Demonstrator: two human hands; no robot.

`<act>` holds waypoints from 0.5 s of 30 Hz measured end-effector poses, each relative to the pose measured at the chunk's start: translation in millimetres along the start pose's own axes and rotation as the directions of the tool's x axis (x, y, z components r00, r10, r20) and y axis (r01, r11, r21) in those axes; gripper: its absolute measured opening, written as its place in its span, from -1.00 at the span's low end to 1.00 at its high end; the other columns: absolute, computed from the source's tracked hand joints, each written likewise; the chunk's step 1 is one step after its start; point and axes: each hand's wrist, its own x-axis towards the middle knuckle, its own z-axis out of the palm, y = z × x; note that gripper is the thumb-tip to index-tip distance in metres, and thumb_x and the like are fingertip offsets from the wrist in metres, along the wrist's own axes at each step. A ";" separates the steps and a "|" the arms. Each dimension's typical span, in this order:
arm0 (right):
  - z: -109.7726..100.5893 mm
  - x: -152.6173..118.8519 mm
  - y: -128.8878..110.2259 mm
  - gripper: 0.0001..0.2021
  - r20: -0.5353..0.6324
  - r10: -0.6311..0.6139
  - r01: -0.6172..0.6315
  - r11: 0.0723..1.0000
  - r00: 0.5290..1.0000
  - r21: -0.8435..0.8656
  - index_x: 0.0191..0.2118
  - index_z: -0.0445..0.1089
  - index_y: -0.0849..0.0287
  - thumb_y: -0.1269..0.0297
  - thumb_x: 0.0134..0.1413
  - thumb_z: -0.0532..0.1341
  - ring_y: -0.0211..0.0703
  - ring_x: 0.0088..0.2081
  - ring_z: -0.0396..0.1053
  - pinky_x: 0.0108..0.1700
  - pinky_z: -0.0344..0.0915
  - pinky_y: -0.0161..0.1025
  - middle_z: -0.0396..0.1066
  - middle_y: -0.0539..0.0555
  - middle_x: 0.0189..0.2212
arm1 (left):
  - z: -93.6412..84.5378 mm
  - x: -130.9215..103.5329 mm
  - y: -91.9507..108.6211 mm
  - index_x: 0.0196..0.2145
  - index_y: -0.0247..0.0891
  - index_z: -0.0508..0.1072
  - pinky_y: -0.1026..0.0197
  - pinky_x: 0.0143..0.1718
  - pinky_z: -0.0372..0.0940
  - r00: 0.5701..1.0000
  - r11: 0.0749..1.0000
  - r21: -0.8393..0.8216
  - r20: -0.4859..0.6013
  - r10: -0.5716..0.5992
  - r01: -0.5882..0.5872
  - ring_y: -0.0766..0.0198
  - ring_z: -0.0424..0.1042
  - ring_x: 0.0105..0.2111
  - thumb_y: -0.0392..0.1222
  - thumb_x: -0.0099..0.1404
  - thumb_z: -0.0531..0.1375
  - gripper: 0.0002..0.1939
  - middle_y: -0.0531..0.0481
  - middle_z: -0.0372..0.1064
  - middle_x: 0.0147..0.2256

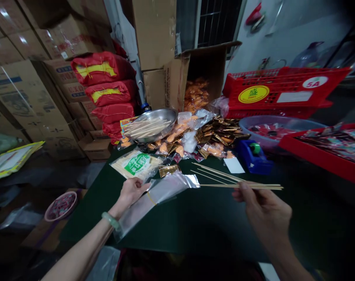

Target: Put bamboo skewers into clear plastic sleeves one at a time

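Note:
My right hand [263,207] pinches a few thin bamboo skewers [224,185] between thumb and fingers. The skewers fan out to the left above the green table, and the lowest one reaches a silver foil end. My left hand [133,193], with a pale bangle on the wrist, is closed at the edge of a bundle of clear plastic bags [165,187]. A yellowish band crosses that bundle. Just beyond it lie a small gold packet [169,170] and a green-and-white labelled pack of sticks [136,164].
Behind are a metal bowl [162,117] of sticks, piled gold packets [221,130] and orange pieces in plastic. A blue tape dispenser [255,158], a red basket [282,91] and a red box [326,152] stand right. Red packages [113,93] are stacked left.

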 end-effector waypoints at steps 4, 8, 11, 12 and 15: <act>-1.0 -6.0 -4.8 -0.65 0.008 -0.010 0.010 1.000 1.000 0.020 -0.44 0.40 0.21 -0.03 -0.15 0.22 -0.22 -0.60 0.36 -0.53 0.38 -0.27 0.39 0.02 -0.60 | 8.5 -2.2 1.8 -0.55 -0.32 0.32 0.36 -0.63 0.05 0.997 0.990 -0.135 -0.070 0.022 -0.032 0.38 0.19 -0.64 -0.04 0.00 0.12 -0.76 0.07 0.23 -0.65; -4.0 -11.3 -10.0 -0.66 -0.023 0.010 -0.007 0.996 1.000 0.093 -0.44 0.39 0.22 -0.01 -0.15 0.25 -0.24 -0.60 0.34 -0.54 0.36 -0.28 0.40 0.03 -0.57 | -14.8 -28.4 -1.2 -0.52 -0.31 0.31 0.37 -0.69 0.02 0.987 0.981 -0.196 -0.155 -0.040 0.009 0.41 0.13 -0.71 -0.03 0.03 0.07 -0.74 0.08 0.22 -0.68; -0.8 -15.9 -13.6 -0.69 -0.019 0.008 -0.005 0.993 1.000 0.121 -0.43 0.39 0.22 0.03 -0.13 0.24 -0.25 -0.59 0.33 -0.52 0.34 -0.29 0.38 0.02 -0.58 | -35.2 -58.1 -14.2 -0.44 -0.30 0.30 0.37 -0.72 0.00 0.959 0.967 -0.232 -0.237 -0.158 0.102 0.41 0.10 -0.75 0.03 -0.02 0.09 -0.68 0.10 0.25 -0.71; 1.8 -17.8 -14.7 -0.71 -0.018 0.003 -0.001 0.991 1.000 0.130 -0.43 0.39 0.22 0.05 -0.11 0.24 -0.26 -0.59 0.32 -0.52 0.33 -0.30 0.38 0.01 -0.58 | -40.3 -67.6 -20.1 -0.43 -0.30 0.30 0.37 -0.72 0.00 0.948 0.960 -0.242 -0.249 -0.200 0.139 0.41 0.10 -0.76 0.05 -0.06 0.11 -0.65 0.11 0.25 -0.72; 12.7 -25.6 -18.3 -0.75 0.014 -0.022 0.019 0.988 1.000 0.154 -0.43 0.38 0.23 0.11 -0.07 0.22 -0.27 -0.60 0.31 -0.52 0.31 -0.31 0.36 0.00 -0.60 | -49.8 -90.7 -38.4 -0.40 -0.30 0.30 0.36 -0.74 -0.01 0.924 0.935 -0.268 -0.241 -0.297 0.230 0.40 0.09 -0.79 0.09 -0.13 0.14 -0.58 0.13 0.24 -0.75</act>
